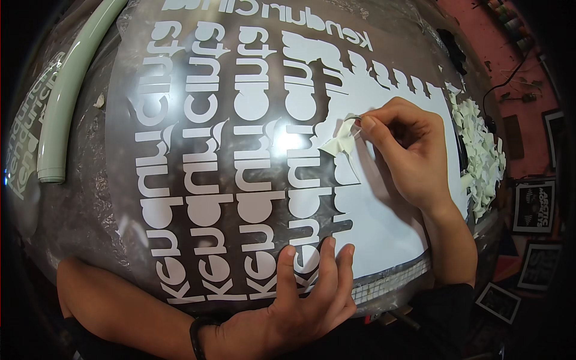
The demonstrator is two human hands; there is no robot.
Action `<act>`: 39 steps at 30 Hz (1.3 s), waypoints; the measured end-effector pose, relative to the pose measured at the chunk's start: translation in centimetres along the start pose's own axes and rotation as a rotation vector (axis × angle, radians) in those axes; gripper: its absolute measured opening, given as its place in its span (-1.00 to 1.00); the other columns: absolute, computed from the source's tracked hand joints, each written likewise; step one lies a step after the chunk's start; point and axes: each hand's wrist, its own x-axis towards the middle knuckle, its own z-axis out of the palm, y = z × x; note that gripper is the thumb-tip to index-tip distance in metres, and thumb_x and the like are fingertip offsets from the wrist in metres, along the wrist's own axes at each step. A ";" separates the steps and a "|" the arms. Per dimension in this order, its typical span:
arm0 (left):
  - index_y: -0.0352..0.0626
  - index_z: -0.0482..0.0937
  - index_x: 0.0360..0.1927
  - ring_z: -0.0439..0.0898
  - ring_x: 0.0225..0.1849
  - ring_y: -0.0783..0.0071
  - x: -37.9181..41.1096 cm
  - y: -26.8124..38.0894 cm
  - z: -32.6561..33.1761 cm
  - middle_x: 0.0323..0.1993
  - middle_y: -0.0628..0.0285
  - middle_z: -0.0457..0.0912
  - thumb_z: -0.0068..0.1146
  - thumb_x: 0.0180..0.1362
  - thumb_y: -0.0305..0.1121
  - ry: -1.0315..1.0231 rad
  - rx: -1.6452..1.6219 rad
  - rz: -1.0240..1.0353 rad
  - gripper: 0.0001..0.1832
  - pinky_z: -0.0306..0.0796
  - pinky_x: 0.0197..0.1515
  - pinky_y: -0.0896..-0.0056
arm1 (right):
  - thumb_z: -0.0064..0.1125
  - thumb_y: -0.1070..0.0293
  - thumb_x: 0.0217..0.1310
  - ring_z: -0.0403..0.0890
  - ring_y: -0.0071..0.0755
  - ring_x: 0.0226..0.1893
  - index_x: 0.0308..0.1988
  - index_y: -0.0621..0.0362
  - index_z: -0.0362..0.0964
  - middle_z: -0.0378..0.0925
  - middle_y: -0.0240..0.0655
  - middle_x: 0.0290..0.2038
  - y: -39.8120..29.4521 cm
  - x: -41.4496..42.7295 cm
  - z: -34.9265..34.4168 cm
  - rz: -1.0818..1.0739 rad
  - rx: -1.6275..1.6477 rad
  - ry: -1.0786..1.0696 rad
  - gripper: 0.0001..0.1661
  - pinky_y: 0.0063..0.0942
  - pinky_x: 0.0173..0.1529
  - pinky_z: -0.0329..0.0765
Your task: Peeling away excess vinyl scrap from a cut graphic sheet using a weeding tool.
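Note:
A sheet of cut pale vinyl (391, 216) lies before me, with rows of white mirrored lettering (254, 211) on a see-through, shiny backing. Its right part is still a solid white area, with a ragged edge beside the letters. My right hand (405, 148) pinches a curled strip of peeled vinyl (342, 139) between thumb and forefinger, above that edge. Something small and dark shows at the fingertips; I cannot tell what it is. Fingers spread, my left hand (306, 292) rests at the sheet's near edge, over the lower letters, and holds nothing.
A pale glossy roll (67, 108) lies at the left, over another lettered sheet (27, 153). Vinyl scraps (479, 153) are heaped at the right table edge. A gridded strip (391, 281) runs along the near side. Framed prints (534, 207) and a black cable (508, 81) are farther right.

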 end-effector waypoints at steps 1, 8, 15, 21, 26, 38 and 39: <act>0.03 0.57 -0.23 0.70 0.29 -0.12 0.0 0.0 0.0 0.26 0.01 0.74 0.01 0.39 -0.05 -0.005 0.001 0.001 -0.74 0.62 -0.02 -0.63 | 0.42 0.47 0.42 0.48 -0.78 -0.43 -0.21 0.32 0.77 0.69 -0.47 -0.39 0.2 0.3 -0.1 0.000 0.001 0.001 -0.88 -0.66 -0.31 0.37; 0.03 0.55 -0.24 0.69 0.30 -0.09 0.2 -0.2 -0.2 0.27 0.02 0.73 0.05 0.39 -0.10 0.007 -0.013 -0.006 -0.78 0.64 -0.02 -0.58 | 0.40 0.34 0.48 0.45 -0.80 -0.47 -0.15 0.27 0.79 0.72 -0.49 -0.36 0.8 3.2 -4.6 0.064 0.010 0.188 -0.80 -0.68 -0.37 0.34; 0.04 0.53 -0.26 0.69 0.28 0.01 0.2 -0.9 0.0 0.23 0.10 0.76 0.10 0.37 -0.11 0.007 -0.007 0.026 -0.80 0.59 0.07 -0.50 | 0.43 0.25 0.48 0.28 -0.85 -0.55 -0.07 0.24 0.78 0.59 -0.56 -0.38 -1.0 2.2 -8.9 -0.003 0.113 0.177 -0.74 -0.71 -0.48 0.13; -0.03 0.57 -0.21 0.72 0.27 -0.12 0.3 -1.0 -1.1 0.25 -0.08 0.73 0.10 0.36 -0.12 -0.020 -0.060 0.040 -0.78 0.68 -0.11 -0.44 | 0.19 0.31 0.64 0.31 -0.86 -0.46 0.03 0.22 0.66 0.52 -0.63 -0.31 1.6 -2.5 -28.3 -0.107 -0.009 0.242 -0.77 -0.71 -0.43 0.10; 0.01 0.50 -0.25 0.76 0.24 0.01 0.4 -1.5 -0.8 0.26 0.00 0.75 0.11 0.41 -0.15 -0.001 -0.065 0.030 -0.81 0.76 -0.13 -0.16 | 0.30 0.15 0.44 0.75 0.23 0.12 0.11 0.16 0.73 0.79 -0.02 0.04 3.8 -7.0 -32.5 0.663 -1.626 0.419 -0.59 0.06 0.22 0.64; -0.03 0.60 -0.15 0.73 0.25 -0.18 0.2 -1.2 -0.7 0.23 -0.12 0.73 0.09 0.37 -0.05 -0.033 -0.064 0.040 -0.72 0.71 -0.13 -0.46 | 0.46 0.24 0.39 0.77 -0.17 -0.17 0.12 0.17 0.70 0.81 -0.14 -0.09 -3.2 0.8 -15.6 0.075 -1.299 0.395 -0.60 -0.30 0.00 0.62; -0.03 0.59 -0.15 0.73 0.24 -0.18 0.4 -1.2 -0.5 0.23 -0.11 0.73 0.10 0.36 -0.05 -0.019 -0.062 0.056 -0.72 0.70 -0.13 -0.48 | 0.52 0.30 0.33 0.73 -0.19 -0.26 0.08 0.19 0.71 0.80 -0.15 -0.14 -3.7 0.7 -14.5 -0.019 -1.215 0.315 -0.61 -0.32 -0.05 0.61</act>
